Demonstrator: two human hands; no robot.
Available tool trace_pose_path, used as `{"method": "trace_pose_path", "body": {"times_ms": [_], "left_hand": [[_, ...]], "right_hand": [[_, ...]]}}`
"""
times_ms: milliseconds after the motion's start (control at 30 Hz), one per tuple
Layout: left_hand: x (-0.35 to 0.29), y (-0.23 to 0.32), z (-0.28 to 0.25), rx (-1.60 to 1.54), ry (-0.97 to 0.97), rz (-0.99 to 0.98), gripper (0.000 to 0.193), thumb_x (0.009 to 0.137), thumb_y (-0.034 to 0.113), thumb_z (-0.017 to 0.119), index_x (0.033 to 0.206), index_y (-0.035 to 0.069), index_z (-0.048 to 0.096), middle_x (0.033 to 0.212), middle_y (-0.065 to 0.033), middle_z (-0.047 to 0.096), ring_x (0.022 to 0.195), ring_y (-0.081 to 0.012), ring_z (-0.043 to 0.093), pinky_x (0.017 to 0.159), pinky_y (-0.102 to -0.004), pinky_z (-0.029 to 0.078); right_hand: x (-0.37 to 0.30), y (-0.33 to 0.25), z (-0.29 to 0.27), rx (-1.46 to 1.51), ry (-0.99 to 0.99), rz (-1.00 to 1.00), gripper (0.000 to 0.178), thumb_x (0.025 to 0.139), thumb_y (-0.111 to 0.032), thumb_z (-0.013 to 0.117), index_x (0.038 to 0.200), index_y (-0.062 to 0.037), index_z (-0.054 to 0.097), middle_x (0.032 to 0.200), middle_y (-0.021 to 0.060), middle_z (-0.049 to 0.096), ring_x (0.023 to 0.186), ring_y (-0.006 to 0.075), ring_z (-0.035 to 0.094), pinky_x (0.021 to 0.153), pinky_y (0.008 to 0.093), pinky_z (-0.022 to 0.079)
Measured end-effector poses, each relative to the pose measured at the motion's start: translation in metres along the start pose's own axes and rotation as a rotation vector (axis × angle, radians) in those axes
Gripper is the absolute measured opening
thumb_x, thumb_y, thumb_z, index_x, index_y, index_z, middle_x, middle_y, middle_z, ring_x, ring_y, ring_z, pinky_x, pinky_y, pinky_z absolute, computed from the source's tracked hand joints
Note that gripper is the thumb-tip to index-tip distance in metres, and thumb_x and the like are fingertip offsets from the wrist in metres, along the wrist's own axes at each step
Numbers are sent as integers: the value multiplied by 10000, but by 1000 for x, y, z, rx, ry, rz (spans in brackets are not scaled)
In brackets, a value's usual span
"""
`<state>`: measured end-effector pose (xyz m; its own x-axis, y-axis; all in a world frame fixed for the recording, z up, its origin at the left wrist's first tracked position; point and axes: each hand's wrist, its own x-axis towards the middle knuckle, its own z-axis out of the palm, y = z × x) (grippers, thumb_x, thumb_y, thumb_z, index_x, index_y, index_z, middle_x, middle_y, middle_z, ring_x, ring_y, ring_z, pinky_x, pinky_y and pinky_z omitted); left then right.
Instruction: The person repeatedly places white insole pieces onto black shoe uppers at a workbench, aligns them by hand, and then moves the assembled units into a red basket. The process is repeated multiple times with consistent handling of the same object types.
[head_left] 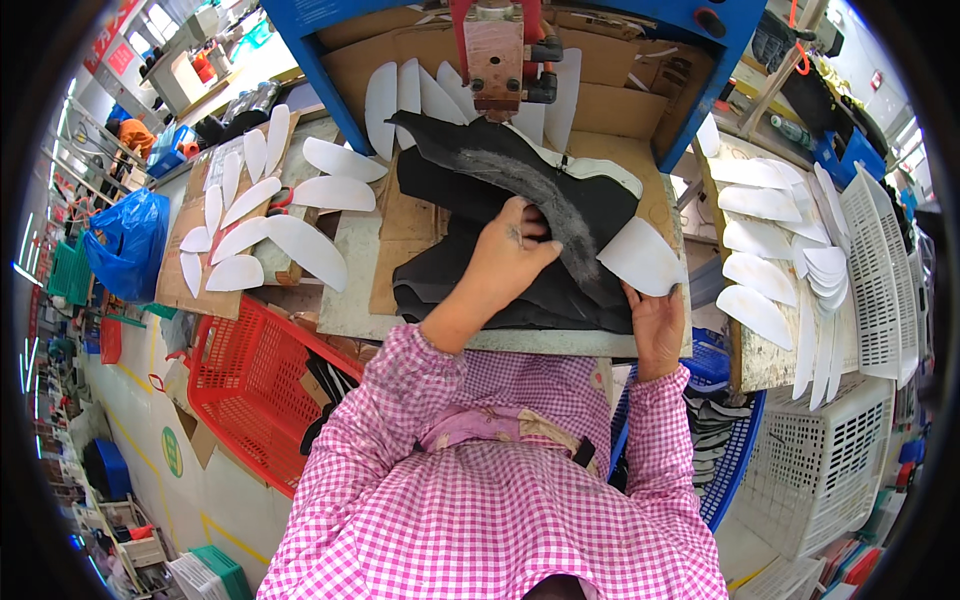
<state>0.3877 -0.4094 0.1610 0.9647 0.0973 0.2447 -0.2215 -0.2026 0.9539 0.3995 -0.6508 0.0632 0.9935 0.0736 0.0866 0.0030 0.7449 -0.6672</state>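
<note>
A stack of black shoe-upper pieces (470, 180) lies on the work table (350, 300), the top one bearing a grey curved stripe (540, 190). My left hand (505, 260) rests on the stack with its fingers curled over the top piece near the stripe. My right hand (655, 325) is at the stack's right edge and grips the lower end of a white curved insert (640, 258). The metal press head (495, 50) hangs just above the far end of the black pieces.
Several white curved inserts lie on cardboard (180, 260) at the left, fan out behind the press, and cover a board (760, 360) at the right. A red basket (240, 390) stands lower left, a blue basket (735, 460) and white baskets (880, 280) at the right.
</note>
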Motion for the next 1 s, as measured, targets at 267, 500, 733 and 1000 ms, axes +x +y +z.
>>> {"method": "trace_pose_path", "body": {"times_ms": [267, 500, 733, 1000], "left_hand": [[-2, -47, 4, -558, 148, -257, 520, 854, -63, 503, 1316, -39, 264, 1059, -162, 623, 923, -207, 640, 729, -264, 560], [8, -49, 0, -619, 130, -321, 504, 802, -87, 519, 1270, 6, 359, 1082, -117, 620, 869, -189, 632, 680, -283, 550], [4, -29, -9, -664, 143, -271, 528, 805, -98, 515, 1300, 4, 361, 1084, -120, 626, 880, -192, 645, 685, -280, 566], [-69, 8, -81, -691, -145, -376, 501, 811, -83, 531, 1293, 21, 442, 1122, -95, 627, 959, -182, 651, 758, -288, 578]], "right_hand": [[-4, -1, 2, 33, -16, 28, 552, 964, -384, 516, 1411, -96, 368, 1438, 104, 424, 1323, 284, 414, 1083, 488, 360], [0, -11, 11, 27, -35, 67, 524, 984, -391, 474, 1414, -113, 364, 1442, 110, 415, 1326, 294, 407, 1091, 555, 325], [-2, -32, 28, 221, -3, 96, 668, 919, -515, 524, 1430, -126, 342, 1468, 171, 352, 1339, 416, 328, 1095, 588, 291], [-20, -94, 93, -251, -251, -29, 736, 757, -403, 768, 1326, -52, 461, 1399, 179, 408, 1284, 333, 434, 1073, 467, 382]]}}
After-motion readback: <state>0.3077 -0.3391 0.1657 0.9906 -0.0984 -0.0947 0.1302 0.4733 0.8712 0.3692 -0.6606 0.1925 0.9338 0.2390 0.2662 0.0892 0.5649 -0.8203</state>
